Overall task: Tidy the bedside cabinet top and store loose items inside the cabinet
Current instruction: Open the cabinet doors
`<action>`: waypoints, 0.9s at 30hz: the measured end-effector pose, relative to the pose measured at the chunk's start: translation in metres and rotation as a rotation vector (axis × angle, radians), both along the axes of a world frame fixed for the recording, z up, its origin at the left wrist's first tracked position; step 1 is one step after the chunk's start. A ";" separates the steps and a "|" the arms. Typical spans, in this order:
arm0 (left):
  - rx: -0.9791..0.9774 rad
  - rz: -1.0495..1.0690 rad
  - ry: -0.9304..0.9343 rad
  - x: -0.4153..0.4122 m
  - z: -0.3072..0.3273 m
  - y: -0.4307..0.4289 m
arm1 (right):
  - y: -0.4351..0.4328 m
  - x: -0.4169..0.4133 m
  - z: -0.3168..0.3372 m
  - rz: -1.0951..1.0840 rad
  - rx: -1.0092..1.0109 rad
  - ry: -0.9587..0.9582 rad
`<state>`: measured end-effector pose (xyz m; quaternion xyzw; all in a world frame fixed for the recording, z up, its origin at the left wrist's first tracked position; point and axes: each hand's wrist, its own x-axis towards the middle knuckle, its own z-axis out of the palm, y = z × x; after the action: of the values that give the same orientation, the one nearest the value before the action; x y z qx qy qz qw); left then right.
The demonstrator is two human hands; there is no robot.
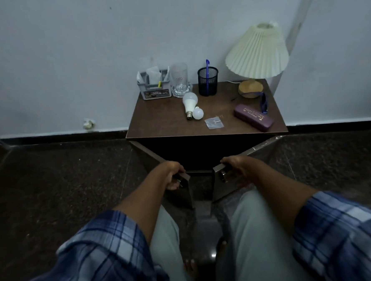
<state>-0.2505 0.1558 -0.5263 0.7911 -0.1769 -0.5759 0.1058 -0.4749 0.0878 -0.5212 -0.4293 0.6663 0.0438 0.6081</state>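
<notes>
The brown bedside cabinet (157, 120) stands against the wall with both doors swung out toward me. My left hand (174, 175) grips the handle of the left door (184, 194). My right hand (233, 170) grips the handle of the right door (221, 190). On the top lie two white light bulbs (189, 102), a small clear plastic bag (214, 123), a purple glasses case (253, 117) and blue glasses (264, 103). The inside of the cabinet is dark and cannot be made out.
At the back of the top stand a grey organizer (154, 87), a glass mug on a glass dish (179, 80), a black mesh pen cup (208, 81) with a blue pen, and a pleated lamp (257, 53). Dark floor lies on both sides; my knees are below.
</notes>
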 end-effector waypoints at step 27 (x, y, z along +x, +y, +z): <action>0.253 -0.552 -0.487 0.163 0.025 0.103 | 0.030 -0.146 0.031 0.380 0.089 0.442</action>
<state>-0.0872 0.2587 -0.5013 0.8341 -0.3307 -0.3952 -0.1968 -0.6211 0.1176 -0.4905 -0.4993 0.6876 0.2787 0.4475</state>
